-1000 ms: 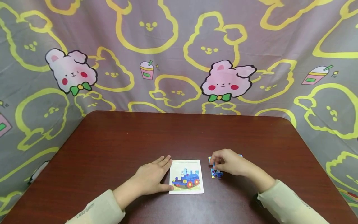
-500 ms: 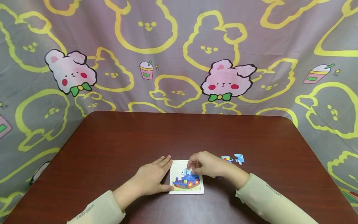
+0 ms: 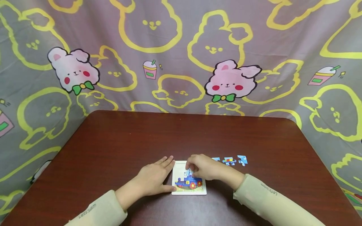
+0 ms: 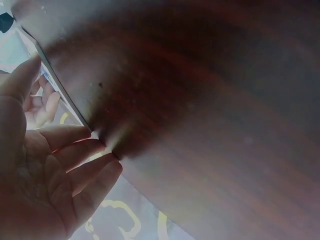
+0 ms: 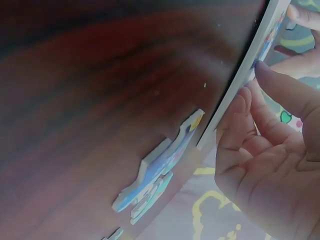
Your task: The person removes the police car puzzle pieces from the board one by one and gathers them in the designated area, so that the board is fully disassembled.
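A small square jigsaw puzzle (image 3: 188, 192) in a white frame, showing a blue vehicle with red-and-yellow wheels, lies on the table. My left hand (image 3: 155, 177) rests at its left edge with straight, spread fingers, the thumb low on the frame's side. Over the picture's upper part is my right hand (image 3: 205, 168), thumb and fingers pinching a puzzle piece that they mostly hide. In the right wrist view, the right thumb (image 5: 285, 90) reaches the puzzle's surface. Loose pieces lie to the right: a light blue one (image 3: 216, 159), one with red and yellow (image 3: 229, 161), another light blue one (image 3: 242, 160).
In the right wrist view, a large loose piece (image 5: 162, 162) lies on the table close to the frame's right side. The dark brown table (image 3: 141, 135) reaches back to a grey curtain (image 3: 181, 56) with cartoon rabbits and yellow outlines.
My right hand has moved left from the loose pieces to the puzzle, uncovering several pieces, then shifted slightly further left over the picture. The left hand has stayed at the frame.
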`<state>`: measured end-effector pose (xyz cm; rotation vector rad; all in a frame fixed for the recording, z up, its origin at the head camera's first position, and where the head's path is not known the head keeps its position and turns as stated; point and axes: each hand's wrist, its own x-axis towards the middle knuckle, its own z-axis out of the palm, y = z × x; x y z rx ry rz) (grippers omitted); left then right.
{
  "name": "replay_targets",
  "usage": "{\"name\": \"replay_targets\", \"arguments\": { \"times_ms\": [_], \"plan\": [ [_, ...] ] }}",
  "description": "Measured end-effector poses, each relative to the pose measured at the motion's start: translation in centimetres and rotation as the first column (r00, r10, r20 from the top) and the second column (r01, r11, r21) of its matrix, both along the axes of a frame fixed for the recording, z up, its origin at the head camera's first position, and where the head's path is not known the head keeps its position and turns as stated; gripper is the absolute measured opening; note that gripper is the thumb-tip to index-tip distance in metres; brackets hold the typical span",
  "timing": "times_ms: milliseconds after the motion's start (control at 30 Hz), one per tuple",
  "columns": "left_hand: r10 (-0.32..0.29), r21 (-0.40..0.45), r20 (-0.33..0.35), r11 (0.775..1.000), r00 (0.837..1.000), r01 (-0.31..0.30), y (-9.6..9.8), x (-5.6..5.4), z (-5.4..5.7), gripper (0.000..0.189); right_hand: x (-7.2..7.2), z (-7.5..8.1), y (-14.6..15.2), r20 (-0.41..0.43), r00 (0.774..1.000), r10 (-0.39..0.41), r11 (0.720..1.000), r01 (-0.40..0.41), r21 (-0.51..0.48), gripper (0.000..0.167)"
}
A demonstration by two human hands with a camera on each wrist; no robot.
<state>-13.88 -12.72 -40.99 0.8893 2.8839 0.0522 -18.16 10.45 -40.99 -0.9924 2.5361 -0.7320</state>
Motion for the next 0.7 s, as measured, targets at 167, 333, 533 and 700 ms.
{"name": "replay_targets", "arguments": {
  "times_ms": [167, 333, 533, 700],
  "plan": [
    [0.002, 0.003, -0.001, 1.000, 1.000, -0.002, 0.06, 0.00, -0.08, 0.092, -0.01, -0.08, -0.13, 0.003, 1.000, -0.008, 1.000, 0.008, 0.007, 0.021],
    [0.003, 0.006, -0.003, 1.000, 1.000, -0.003, 0.02, -0.13, -0.19, 0.093, -0.08, -0.05, -0.38, 0.016, 0.999, -0.029, 1.000, 0.029, 0.010, 0.022],
    [-0.001, 0.005, -0.001, 1.000, 1.000, 0.001, -0.10, -0.11, -0.32, 0.092, -0.13, -0.05, -0.55, 0.060, 0.997, -0.050, 0.999, 0.051, -0.012, 0.023],
    [-0.009, 0.006, -0.005, 1.000, 1.000, 0.009, -0.09, -0.05, -0.23, 0.092, -0.39, 0.01, -0.26, 0.108, 0.993, -0.038, 0.996, 0.046, -0.072, 0.018]
  ]
}}
